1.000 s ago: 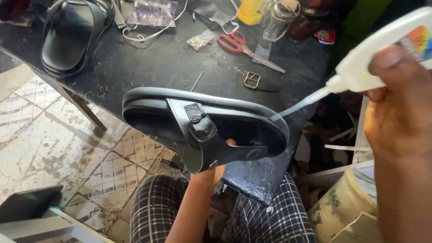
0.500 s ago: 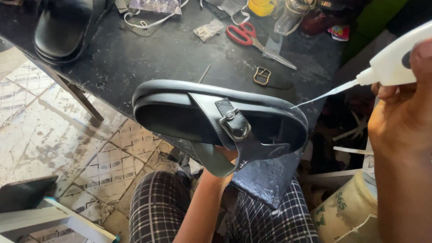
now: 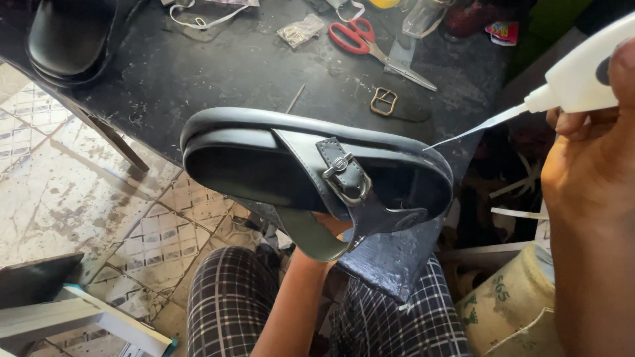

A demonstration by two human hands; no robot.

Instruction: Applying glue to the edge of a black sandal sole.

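- My left hand (image 3: 329, 225) comes up from below and holds a black sandal (image 3: 311, 168) by its underside, footbed facing me, buckled strap (image 3: 344, 175) across the middle; only fingertips show beneath the strap
- My right hand (image 3: 589, 152) is closed round a white glue bottle (image 3: 585, 73); its long thin nozzle (image 3: 473, 129) points at the sandal's right end rim, tip just at the edge
- The sandal hangs above my checked trousers (image 3: 228, 301), in front of the near edge of a dark, scuffed worktable (image 3: 218, 73)
- On the table: red-handled scissors (image 3: 370, 43), a loose brass buckle (image 3: 383, 101), a second black sandal (image 3: 69, 39) at the far left corner
- Worn patterned floor tiles (image 3: 79, 192) to the left; a printed sack (image 3: 509, 304) lower right
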